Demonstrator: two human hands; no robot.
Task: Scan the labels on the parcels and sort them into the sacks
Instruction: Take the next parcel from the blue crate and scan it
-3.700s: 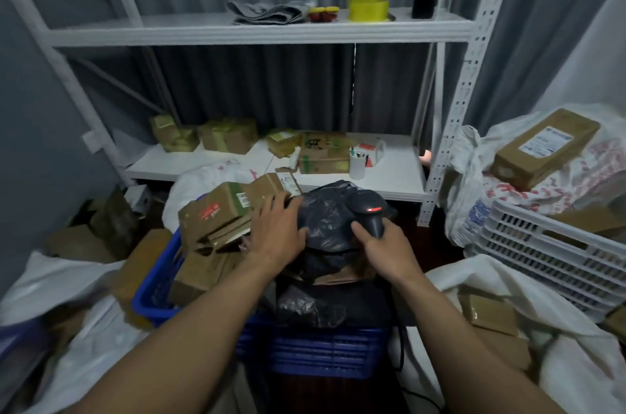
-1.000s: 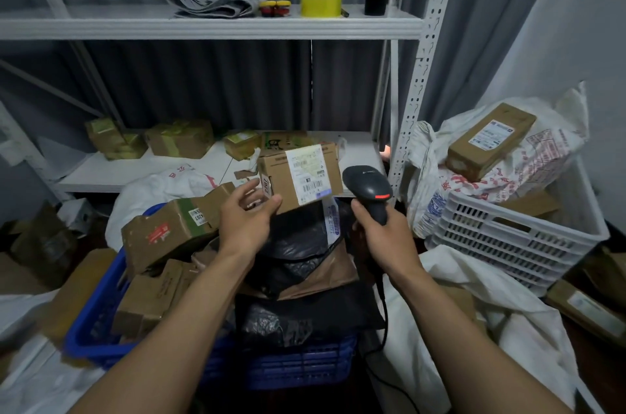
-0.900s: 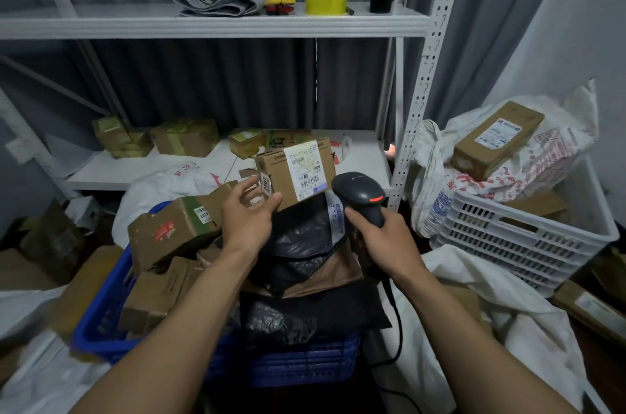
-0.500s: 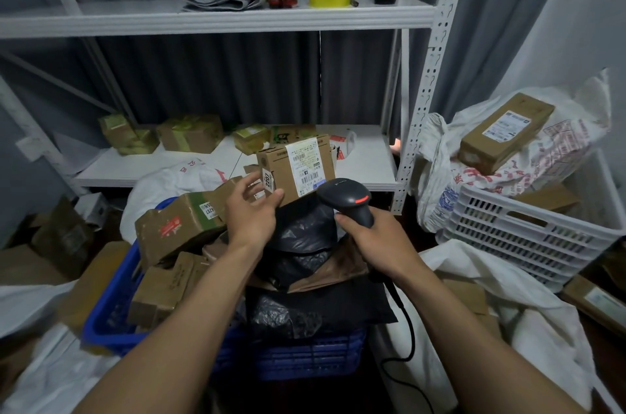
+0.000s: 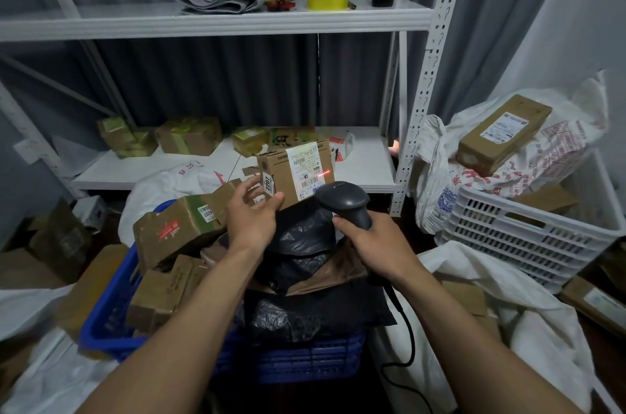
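Above the heaped blue plastic crate (image 5: 305, 359), left hand (image 5: 252, 220) grips a brown cardboard parcel (image 5: 288, 188), right hand (image 5: 369, 240) grips a black handheld scanner (image 5: 342, 200) lighting its label (image 5: 306, 169); much sorting likely remains.

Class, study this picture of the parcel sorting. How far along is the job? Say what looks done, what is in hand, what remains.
Done: a few boxes lie in the white sack at right. In hand: the left hand holds a cardboard box while the right hand aims the scanner; its red line shows at the label's edge. Left: the blue crate is heaped with parcels, so most sorting likely remains.
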